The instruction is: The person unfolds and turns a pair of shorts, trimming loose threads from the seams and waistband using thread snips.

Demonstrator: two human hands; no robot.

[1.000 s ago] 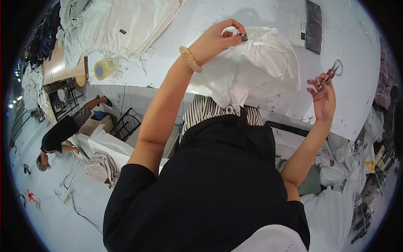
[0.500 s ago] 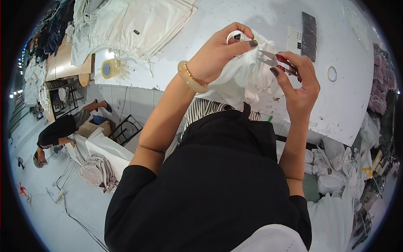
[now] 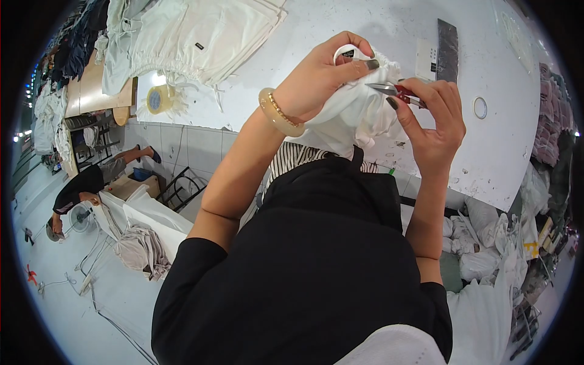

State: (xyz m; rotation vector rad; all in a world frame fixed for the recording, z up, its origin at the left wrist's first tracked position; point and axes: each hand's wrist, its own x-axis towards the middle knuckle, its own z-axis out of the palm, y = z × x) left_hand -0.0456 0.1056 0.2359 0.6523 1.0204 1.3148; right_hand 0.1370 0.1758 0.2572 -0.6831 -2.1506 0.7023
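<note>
My left hand (image 3: 322, 76), with a bangle on its wrist, pinches the gathered waistband of a white garment (image 3: 347, 112) above the table's near edge. A small dark label shows inside the band by my fingertips. In my right hand (image 3: 433, 115) is a pair of small red-handled snips (image 3: 404, 94). Their metal blades lie close together against the white fabric, just right of my left thumb. Whether thread is between the blades cannot be made out.
White garments (image 3: 201, 39) lie on the white table (image 3: 486, 152) at the upper left, near a tape roll (image 3: 159, 99). A dark strip (image 3: 447, 52) and a white ring (image 3: 480, 107) are at the right. Another person (image 3: 85, 185) bends at the far left.
The snips came from the right to the garment's waistband, and their blades have closed together. My left hand has gathered up the fabric. The white ring has stayed on the table.
</note>
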